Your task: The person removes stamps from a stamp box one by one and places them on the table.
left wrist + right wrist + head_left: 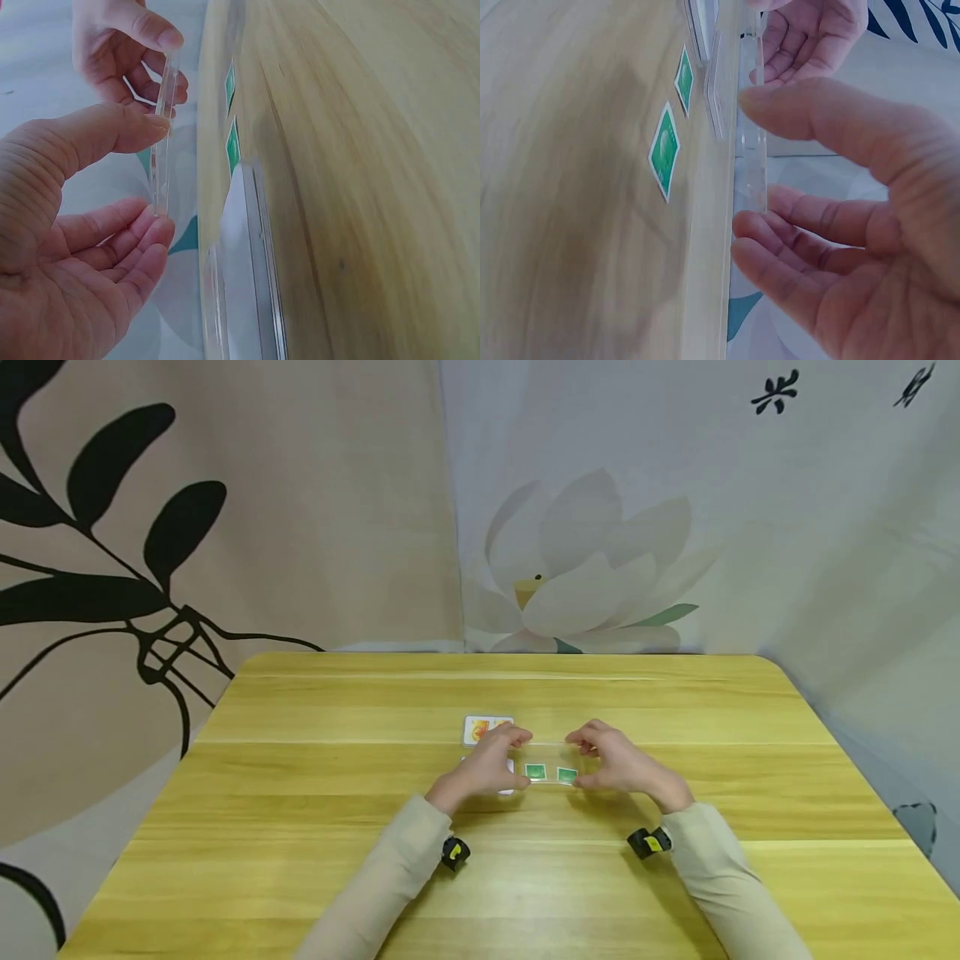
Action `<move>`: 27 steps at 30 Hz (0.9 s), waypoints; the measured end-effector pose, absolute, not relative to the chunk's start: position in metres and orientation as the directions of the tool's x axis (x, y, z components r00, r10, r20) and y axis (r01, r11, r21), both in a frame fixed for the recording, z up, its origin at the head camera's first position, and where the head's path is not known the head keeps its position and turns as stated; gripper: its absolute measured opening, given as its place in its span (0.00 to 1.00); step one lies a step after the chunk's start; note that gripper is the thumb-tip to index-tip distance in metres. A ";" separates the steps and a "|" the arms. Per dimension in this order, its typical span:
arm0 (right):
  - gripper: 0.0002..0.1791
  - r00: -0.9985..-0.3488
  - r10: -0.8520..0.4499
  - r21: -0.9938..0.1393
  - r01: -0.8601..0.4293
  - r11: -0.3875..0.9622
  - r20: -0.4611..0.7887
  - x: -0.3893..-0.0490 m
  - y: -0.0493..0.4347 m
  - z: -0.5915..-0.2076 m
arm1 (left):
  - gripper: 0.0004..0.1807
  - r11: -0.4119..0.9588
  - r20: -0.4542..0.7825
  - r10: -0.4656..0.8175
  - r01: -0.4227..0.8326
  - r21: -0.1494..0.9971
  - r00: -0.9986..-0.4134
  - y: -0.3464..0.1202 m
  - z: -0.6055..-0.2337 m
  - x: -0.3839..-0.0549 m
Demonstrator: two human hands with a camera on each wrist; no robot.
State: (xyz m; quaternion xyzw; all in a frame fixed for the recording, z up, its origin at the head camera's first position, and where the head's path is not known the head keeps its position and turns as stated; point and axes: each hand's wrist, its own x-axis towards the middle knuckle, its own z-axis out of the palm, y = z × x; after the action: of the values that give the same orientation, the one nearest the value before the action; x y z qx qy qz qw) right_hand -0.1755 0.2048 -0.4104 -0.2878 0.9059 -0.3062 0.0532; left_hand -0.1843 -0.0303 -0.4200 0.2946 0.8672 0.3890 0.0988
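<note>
A thin, clear plastic plate (553, 753) is held level over the table by both hands, one at each end. My left hand (489, 762) pinches its left end, thumb on the near edge and fingers on the far edge. The right hand (621, 763) grips the opposite end the same way. Seen edge-on in the left wrist view, the plate (161, 161) stays above the wooden surface. Below it, two small green cards with white borders (664, 154) lie flat and apart on the table, showing through the plate in the head view.
On the wooden table (315, 843), a white-bordered case with an orange picture (480, 728) lies behind my left hand. Another flat white case (238, 285) is partly hidden beneath that hand. A patterned curtain (360, 527) hangs behind the table's far edge.
</note>
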 end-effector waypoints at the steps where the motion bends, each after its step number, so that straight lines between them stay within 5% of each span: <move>1: 0.31 -0.830 -0.553 -0.586 -0.485 0.649 0.074 -0.176 0.203 -0.410 | 0.34 0.525 0.061 0.585 0.435 0.732 -0.809 -0.032 -0.419 -0.184; 27: 0.30 -0.806 -0.589 -0.583 -0.510 0.633 0.065 -0.180 0.171 -0.412 | 0.33 0.548 0.105 0.548 0.451 0.704 -0.830 -0.063 -0.419 -0.178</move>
State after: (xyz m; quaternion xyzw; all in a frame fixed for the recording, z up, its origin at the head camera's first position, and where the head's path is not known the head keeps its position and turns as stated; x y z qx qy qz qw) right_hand -0.1803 0.1706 -0.4119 -0.3047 0.9012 -0.3012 0.0655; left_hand -0.1780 -0.0630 -0.4192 0.2844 0.8776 0.3807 0.0635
